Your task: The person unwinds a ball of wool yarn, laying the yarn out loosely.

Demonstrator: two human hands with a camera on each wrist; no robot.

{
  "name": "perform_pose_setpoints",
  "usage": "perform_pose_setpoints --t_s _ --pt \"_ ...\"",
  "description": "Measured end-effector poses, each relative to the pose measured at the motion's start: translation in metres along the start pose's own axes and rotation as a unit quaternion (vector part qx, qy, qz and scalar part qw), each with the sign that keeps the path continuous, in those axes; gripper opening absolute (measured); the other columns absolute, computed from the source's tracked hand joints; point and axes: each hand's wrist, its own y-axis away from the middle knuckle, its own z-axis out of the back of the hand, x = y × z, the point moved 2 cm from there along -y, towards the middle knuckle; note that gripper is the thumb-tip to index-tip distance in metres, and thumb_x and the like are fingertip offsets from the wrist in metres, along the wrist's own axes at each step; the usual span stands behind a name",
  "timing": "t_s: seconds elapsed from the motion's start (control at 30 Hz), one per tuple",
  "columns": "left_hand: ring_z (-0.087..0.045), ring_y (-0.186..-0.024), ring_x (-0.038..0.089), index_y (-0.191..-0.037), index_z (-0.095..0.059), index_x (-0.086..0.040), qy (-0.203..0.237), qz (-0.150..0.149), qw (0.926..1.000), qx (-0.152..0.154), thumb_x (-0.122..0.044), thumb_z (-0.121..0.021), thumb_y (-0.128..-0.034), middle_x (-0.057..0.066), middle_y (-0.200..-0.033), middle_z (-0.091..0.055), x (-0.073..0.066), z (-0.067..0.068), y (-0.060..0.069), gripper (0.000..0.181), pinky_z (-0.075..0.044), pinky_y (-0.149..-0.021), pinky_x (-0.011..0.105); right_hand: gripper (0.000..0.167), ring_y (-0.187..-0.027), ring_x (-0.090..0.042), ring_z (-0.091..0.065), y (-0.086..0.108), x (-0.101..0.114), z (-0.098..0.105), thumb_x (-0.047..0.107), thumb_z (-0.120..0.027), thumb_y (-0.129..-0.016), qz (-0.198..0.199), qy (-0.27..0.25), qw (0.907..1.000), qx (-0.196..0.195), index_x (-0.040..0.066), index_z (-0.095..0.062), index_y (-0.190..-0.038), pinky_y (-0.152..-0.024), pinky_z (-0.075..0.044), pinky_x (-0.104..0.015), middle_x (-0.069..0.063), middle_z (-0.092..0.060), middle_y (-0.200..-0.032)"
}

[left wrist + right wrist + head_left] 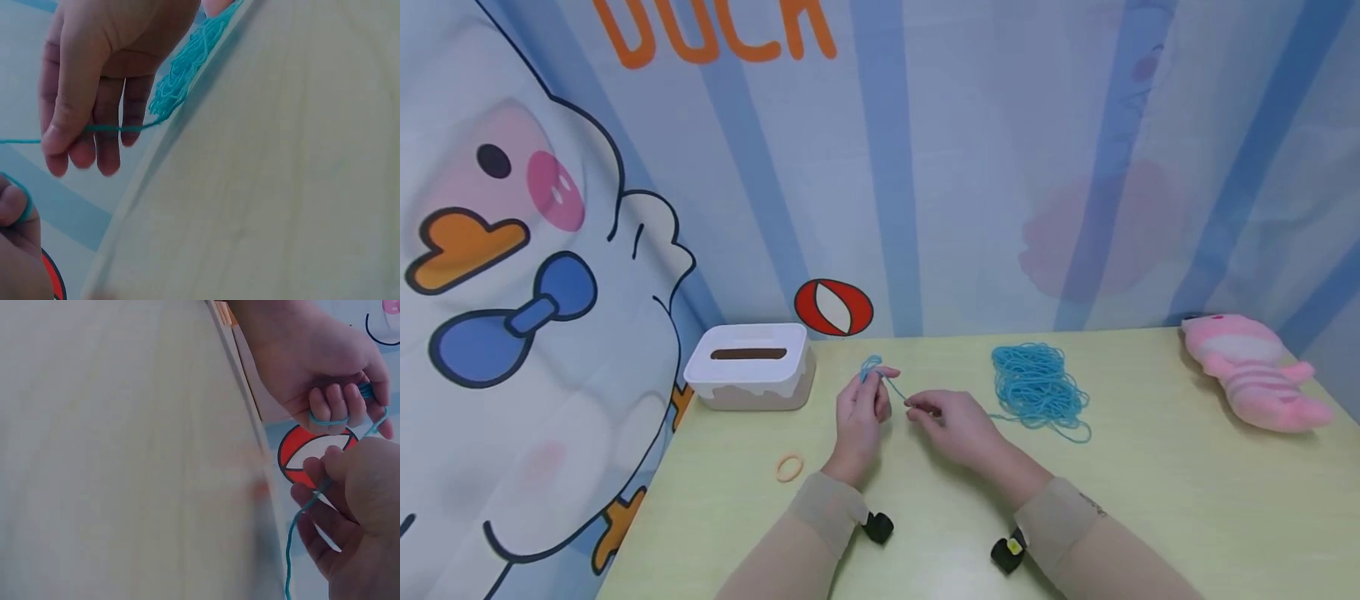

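My left hand (859,421) holds light blue yarn (870,365), its fingers curled. In the right wrist view, turns of yarn (329,420) pass round the curled fingers of the left hand (312,353). My right hand (957,427) pinches the strand between thumb and forefinger, a short way to the right of the left hand. A taut length of yarn (895,388) spans the two hands. From the right hand the strand runs back to a loose pile of blue yarn (1037,387) on the table. The left wrist view shows the right hand (106,81) with its other fingers loosely extended.
A white and beige tissue box (748,371) stands at the back left of the table (1150,500). In front of it lies a small orange ring (789,468). A pink plush toy (1255,371) lies at the far right. A printed curtain (955,167) hangs behind.
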Motion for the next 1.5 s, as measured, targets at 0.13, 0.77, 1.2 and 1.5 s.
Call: perform_pose_setpoints --t_s 0.13,0.77,1.2,1.5 --pt "-0.038 -0.057 0.013 -0.124 -0.068 0.011 0.012 0.005 0.9999 0.004 -0.029 -0.040 -0.1210 0.001 -0.070 -0.040 -0.001 -0.001 0.000 0.048 -0.036 -0.057 0.023 0.023 -0.106 -0.020 -0.080 0.005 -0.001 0.015 0.023 -0.068 -0.110 -0.016 -0.016 0.9991 -0.035 0.015 -0.082 -0.127 -0.085 -0.063 -0.040 0.001 -0.084 -0.113" --pt "-0.051 -0.066 0.012 -0.120 -0.061 0.005 -0.020 0.032 0.9993 0.006 -0.027 -0.048 -0.1196 0.020 -0.099 -0.060 0.004 -0.004 -0.004 0.034 -0.050 -0.066 0.020 0.021 -0.093 -0.028 -0.079 0.056 -0.038 0.111 0.017 -0.070 -0.109 0.016 0.025 0.9824 -0.184 0.006 -0.081 -0.123 -0.067 -0.058 -0.022 -0.008 -0.085 -0.102" --pt "-0.073 -0.083 0.010 -0.123 -0.073 0.001 -0.001 0.010 0.9984 -0.055 -0.017 -0.061 -0.1143 0.027 -0.109 -0.073 0.004 -0.003 -0.007 0.023 -0.066 -0.084 0.024 0.028 -0.094 -0.025 -0.073 0.091 -0.077 0.153 0.025 -0.068 -0.110 -0.060 0.093 0.9766 -0.185 0.005 -0.080 -0.126 -0.070 -0.055 -0.025 -0.013 -0.083 -0.108" --pt "-0.080 -0.089 0.010 -0.128 -0.076 -0.003 -0.011 0.011 0.9989 -0.044 -0.013 -0.067 -0.1104 0.020 -0.111 -0.082 0.005 -0.003 -0.006 0.022 -0.066 -0.090 0.024 0.033 -0.102 -0.042 -0.075 0.093 -0.097 0.145 0.023 -0.067 -0.107 -0.153 0.145 0.9756 -0.062 -0.001 -0.079 -0.125 -0.084 -0.062 -0.054 -0.021 -0.081 -0.114"
